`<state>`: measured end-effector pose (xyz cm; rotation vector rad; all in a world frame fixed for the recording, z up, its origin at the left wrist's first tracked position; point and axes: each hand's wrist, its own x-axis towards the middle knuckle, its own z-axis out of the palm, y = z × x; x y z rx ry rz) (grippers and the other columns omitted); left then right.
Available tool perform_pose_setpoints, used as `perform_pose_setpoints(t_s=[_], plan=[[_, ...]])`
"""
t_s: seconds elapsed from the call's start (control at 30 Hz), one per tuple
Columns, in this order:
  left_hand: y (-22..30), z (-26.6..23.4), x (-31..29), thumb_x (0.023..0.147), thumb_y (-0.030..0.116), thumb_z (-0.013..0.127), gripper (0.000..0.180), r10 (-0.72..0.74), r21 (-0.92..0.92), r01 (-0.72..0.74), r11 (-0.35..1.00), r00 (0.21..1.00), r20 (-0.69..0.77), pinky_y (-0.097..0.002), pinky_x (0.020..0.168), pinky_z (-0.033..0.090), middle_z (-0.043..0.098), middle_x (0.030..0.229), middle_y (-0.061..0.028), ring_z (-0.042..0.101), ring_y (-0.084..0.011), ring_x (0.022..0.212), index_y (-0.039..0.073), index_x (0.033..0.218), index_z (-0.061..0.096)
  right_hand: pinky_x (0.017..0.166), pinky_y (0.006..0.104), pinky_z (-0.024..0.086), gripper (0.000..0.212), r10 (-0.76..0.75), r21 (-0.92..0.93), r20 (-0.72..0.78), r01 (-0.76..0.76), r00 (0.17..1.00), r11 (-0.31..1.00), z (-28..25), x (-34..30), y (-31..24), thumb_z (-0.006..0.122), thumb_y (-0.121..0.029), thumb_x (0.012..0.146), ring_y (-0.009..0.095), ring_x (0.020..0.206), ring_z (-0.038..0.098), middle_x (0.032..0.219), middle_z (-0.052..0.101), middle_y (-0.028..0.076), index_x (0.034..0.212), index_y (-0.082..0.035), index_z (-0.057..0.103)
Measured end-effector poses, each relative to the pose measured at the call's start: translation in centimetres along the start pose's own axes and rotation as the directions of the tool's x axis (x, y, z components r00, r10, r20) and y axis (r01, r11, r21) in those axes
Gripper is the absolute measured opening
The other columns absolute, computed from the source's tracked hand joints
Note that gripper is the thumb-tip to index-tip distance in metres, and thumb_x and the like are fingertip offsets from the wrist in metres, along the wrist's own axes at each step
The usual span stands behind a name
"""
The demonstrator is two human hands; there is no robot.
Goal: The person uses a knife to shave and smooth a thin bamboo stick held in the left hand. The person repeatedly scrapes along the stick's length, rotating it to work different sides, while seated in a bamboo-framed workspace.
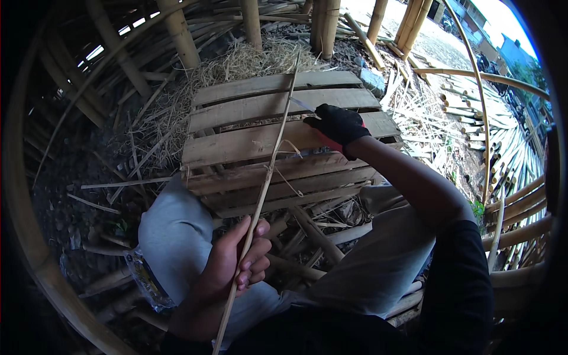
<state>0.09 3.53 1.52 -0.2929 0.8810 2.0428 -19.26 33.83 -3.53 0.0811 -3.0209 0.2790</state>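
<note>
My bare left hand (241, 257) is wrapped round a long thin bamboo strip (264, 189), above my lap. The strip slants up and away across a slatted wooden bench (236, 145), and thin curled shavings hang from its middle. My right hand (340, 125), in a black and red glove, is closed over the right part of the bench. It grips a knife whose pale blade (302, 104) points left and meets or nearly meets the strip near its far end. The knife's handle is hidden inside the glove.
Dry shavings (266, 56) are heaped behind the bench, among upright bamboo posts (251, 25). Many cut bamboo poles (503, 155) lie at the right. Bent bamboo lengths (477, 89) arch around me. Bamboo pieces (316, 234) lie below the bench, and a plastic packet (147, 281) is by my left leg.
</note>
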Motion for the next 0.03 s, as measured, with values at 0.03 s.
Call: perform_pose_setpoints(t_s=[0.03], plan=[[0.03,-0.33,0.03,0.107,0.044,0.033,0.033,0.011,-0.015,-0.010,1.000,0.999,0.042,-0.0210,0.026,0.027,0.037,0.050,0.0040,0.033,-0.0072,0.030,0.013,0.099,0.043,0.086,0.0459,0.054,0.060,-0.015,0.010,0.029,0.015,0.999,1.000,-1.02,-0.44,-0.45,0.051,-0.063,0.093,0.037,0.097,0.070,0.104,0.071,0.021,0.116,-0.010,0.067]])
